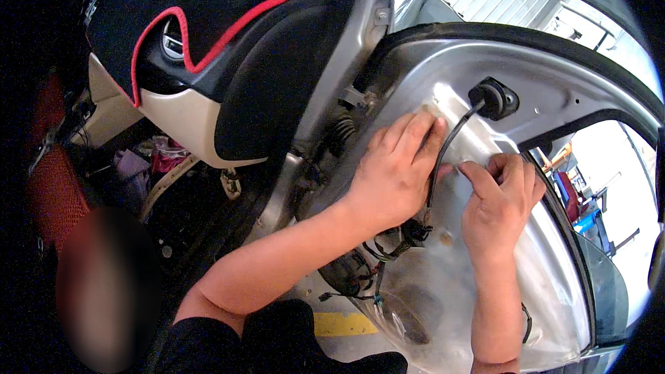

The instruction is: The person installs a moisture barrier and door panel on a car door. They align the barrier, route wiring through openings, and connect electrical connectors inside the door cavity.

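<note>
Clock directions are read from the centre of the view. Your left hand [402, 170] lies at three o'clock, close to the centre, back of the hand uppermost, its fingers side by side and reaching toward one o'clock over the upper part of the translucent sheet [450, 284] on the door [554, 86]. Whether those fingertips pinch the sheet or merely press on it, you cannot tell from this view. Your right hand [502, 197] lies farther out, just past three o'clock, fingers curled and thumb pointing toward the left hand; the fingertips are partly hidden, so whether they are clamped on the sheet cannot be told. The hands are near each other but apart.

The sheet extends from your fingers toward five o'clock, covering much of the door's inner face. A black cable [454, 135] descends from a round black fitting [493, 99] at two o'clock, passes beside your left fingers and reaches a dark connector bundle [414, 233] at four o'clock.

At eleven o'clock stands the dashboard [277, 55], black with red trim [242, 28]; at nine o'clock, a red seat [59, 180]; at six o'clock, a yellow floor stripe [346, 324].
</note>
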A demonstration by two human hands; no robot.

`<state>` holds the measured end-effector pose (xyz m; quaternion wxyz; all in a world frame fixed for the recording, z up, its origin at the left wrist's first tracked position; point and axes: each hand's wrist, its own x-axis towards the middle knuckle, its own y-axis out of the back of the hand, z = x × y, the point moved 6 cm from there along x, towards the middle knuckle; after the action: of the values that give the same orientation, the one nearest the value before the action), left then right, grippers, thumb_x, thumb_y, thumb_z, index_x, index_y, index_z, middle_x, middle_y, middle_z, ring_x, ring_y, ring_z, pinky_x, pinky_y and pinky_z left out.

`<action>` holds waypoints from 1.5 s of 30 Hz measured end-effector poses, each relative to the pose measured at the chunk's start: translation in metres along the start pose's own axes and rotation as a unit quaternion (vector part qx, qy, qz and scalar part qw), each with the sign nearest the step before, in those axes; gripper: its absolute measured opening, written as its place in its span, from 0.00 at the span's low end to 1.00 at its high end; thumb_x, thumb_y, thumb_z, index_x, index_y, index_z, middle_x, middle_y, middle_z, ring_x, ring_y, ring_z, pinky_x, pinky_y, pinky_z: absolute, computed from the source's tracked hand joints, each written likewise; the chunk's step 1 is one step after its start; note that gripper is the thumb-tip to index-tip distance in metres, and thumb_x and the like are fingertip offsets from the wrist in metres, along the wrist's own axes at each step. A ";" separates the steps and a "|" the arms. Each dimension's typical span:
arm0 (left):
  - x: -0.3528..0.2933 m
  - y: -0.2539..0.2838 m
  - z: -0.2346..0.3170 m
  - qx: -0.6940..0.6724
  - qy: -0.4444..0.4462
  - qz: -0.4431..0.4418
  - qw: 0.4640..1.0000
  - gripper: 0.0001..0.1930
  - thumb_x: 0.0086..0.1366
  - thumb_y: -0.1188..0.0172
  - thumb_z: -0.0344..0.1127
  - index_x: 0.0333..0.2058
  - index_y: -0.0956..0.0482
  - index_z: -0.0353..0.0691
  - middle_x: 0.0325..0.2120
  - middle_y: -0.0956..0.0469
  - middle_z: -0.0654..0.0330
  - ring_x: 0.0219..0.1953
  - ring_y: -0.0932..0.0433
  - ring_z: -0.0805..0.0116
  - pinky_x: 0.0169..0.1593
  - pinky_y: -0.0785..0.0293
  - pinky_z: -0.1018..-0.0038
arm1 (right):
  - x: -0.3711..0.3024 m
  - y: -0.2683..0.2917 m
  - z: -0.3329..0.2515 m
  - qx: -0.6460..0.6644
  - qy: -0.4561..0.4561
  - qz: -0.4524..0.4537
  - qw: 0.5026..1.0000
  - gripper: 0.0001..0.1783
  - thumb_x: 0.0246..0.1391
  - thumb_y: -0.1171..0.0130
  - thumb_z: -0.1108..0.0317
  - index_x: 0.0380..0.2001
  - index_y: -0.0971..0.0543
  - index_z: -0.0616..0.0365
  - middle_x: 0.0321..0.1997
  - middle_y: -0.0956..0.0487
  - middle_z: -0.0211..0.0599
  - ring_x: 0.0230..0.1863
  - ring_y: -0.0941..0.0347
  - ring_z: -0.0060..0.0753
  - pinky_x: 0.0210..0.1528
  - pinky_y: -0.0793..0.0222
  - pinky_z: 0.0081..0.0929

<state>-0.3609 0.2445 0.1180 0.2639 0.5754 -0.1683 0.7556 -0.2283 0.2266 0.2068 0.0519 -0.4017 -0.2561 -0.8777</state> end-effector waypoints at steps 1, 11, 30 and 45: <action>-0.002 -0.001 0.005 -0.001 0.018 -0.003 1.000 0.36 0.64 0.32 0.37 0.69 0.33 0.35 0.62 0.31 0.45 0.61 0.28 0.41 0.62 0.29 0.52 | -0.001 0.000 0.002 0.018 -0.004 0.016 1.000 0.13 0.42 0.35 0.74 0.32 0.13 0.42 0.35 0.24 0.30 0.40 0.28 0.39 0.47 0.39 0.40; -0.003 -0.002 0.024 0.090 0.089 -0.025 0.992 0.40 0.65 0.33 0.42 0.69 0.38 0.26 0.67 0.38 0.39 0.67 0.36 0.36 0.68 0.40 0.46 | 0.001 0.001 0.010 0.091 -0.050 0.037 0.994 0.08 0.46 0.33 0.76 0.31 0.19 0.52 0.36 0.18 0.33 0.43 0.24 0.41 0.49 0.38 0.41; 0.017 0.005 -0.051 -0.209 0.345 0.096 0.910 0.09 0.60 0.26 0.29 0.39 0.14 0.36 0.31 0.17 0.61 0.32 0.21 0.74 0.38 0.23 0.73 | 0.000 0.002 0.005 0.062 -0.037 0.068 0.995 0.08 0.48 0.31 0.73 0.32 0.19 0.51 0.36 0.19 0.30 0.41 0.25 0.40 0.48 0.38 0.40; 0.039 0.010 -0.057 -0.159 0.250 0.084 0.952 0.05 0.62 0.30 0.28 0.36 0.15 0.35 0.34 0.18 0.55 0.34 0.20 0.60 0.42 0.24 0.68 | -0.001 0.000 0.004 0.063 -0.035 0.071 0.995 0.08 0.48 0.32 0.73 0.32 0.19 0.51 0.38 0.18 0.30 0.42 0.25 0.41 0.51 0.38 0.41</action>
<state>-0.4193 0.2765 0.1401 0.3213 0.3031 -0.2623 0.8580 -0.2251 0.2289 0.2083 0.1306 -0.4455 -0.2835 -0.8391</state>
